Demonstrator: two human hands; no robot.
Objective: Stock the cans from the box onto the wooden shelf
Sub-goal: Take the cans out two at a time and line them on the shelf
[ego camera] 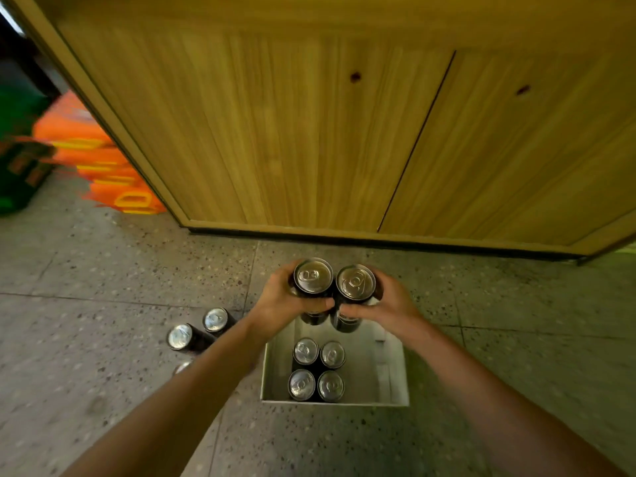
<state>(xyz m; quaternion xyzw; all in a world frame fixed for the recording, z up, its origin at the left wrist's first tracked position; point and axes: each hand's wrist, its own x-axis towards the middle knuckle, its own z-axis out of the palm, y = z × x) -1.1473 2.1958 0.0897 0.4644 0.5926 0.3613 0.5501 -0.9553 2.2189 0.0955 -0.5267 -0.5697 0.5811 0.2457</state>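
Observation:
My left hand (280, 301) grips a black can with a silver top (312, 276), held upright above the far end of the box. My right hand (390, 304) grips a second black can (355, 283) right beside it, the two cans touching. Below them the white open box (392, 370) stands on the floor with several black cans (318, 370) upright in its left half. The wooden cabinet (309, 132) rises just beyond the box; no shelf surface shows.
Two black cans (198, 330) stand upright on the speckled floor left of the box, and a third can top (182, 366) peeks out by my left forearm. Orange packs (103, 166) and green crates (20, 166) lie at the far left.

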